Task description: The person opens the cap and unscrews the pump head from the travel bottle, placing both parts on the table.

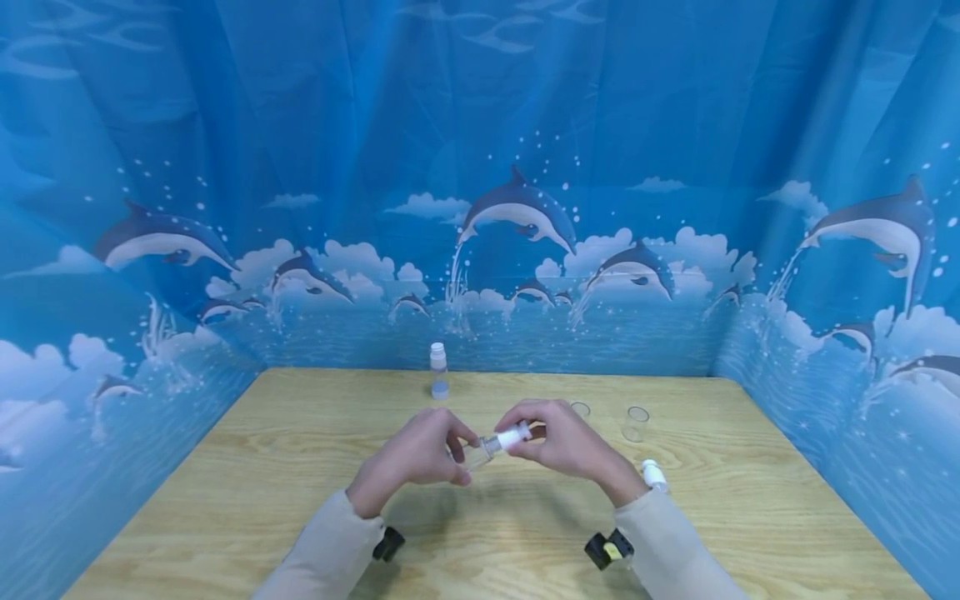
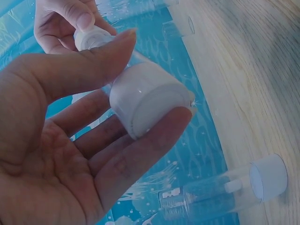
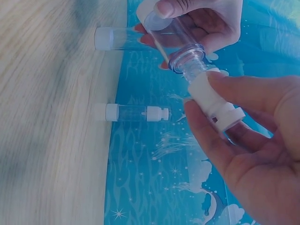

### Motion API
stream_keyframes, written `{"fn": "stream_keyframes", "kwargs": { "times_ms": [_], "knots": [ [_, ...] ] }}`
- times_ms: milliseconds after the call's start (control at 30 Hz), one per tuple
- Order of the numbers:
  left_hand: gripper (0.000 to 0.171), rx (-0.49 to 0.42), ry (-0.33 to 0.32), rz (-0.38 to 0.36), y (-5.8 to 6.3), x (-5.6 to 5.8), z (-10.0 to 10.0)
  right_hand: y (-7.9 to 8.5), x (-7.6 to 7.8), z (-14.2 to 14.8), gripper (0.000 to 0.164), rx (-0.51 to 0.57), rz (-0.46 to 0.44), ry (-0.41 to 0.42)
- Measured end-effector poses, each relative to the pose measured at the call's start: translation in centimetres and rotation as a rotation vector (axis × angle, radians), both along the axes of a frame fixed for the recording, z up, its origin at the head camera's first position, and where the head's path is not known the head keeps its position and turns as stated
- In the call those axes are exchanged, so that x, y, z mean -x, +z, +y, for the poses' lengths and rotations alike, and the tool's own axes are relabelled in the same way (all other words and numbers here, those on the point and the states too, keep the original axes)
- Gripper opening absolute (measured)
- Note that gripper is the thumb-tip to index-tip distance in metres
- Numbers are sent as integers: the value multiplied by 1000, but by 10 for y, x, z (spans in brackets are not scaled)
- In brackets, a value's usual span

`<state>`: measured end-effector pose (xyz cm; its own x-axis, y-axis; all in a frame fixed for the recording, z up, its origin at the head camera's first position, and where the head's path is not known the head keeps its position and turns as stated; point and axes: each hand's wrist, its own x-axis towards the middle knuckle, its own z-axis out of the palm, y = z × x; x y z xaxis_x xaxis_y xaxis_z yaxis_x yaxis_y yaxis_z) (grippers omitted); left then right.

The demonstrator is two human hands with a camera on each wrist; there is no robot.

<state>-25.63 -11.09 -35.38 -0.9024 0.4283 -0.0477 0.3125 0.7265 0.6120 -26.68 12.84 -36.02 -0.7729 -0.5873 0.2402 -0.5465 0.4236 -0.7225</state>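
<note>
Between both hands is a clear bottle (image 3: 171,40) with a white base (image 2: 145,98), tilted. My left hand (image 1: 423,450) grips it by the body and base, thumb on one side and fingers on the other. A white pump head (image 3: 206,93) meets the bottle's threaded neck, some thread still showing. My right hand (image 1: 562,442) pinches this pump head between thumb and fingers. Nearby stands another clear bottle (image 2: 211,194) with a white base and an uncovered threaded neck; in the head view my left hand hides it.
A bottle with a white pump head (image 1: 438,371) stands near the table's back edge. Two clear caps, a nearer one (image 1: 635,425) and one partly hidden (image 1: 581,409), are beyond my right hand. Another white pump head (image 1: 654,475) is beside my right wrist. A dolphin-print curtain (image 1: 480,333) surrounds the wooden table (image 1: 300,417).
</note>
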Motion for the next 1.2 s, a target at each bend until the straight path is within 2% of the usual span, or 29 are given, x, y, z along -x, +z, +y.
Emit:
{"fn": "stream_keyframes", "kwargs": {
  "times_ms": [433,667,833,1067,1200],
  "knots": [
    [42,5,4,3,1,0,0,4,1,7,23,-16,35,-26],
    [44,9,2,2,1,0,-1,8,1,8,22,-53,43,-87],
    [44,8,1,4,1,0,0,10,2,11,23,-29,29,-109],
    [43,17,1,6,0,0,0,10,4,16,23,-26,82,-117],
    [43,24,1,9,1,0,0,11,6,18,35,-66,77,-142]
  ]
}}
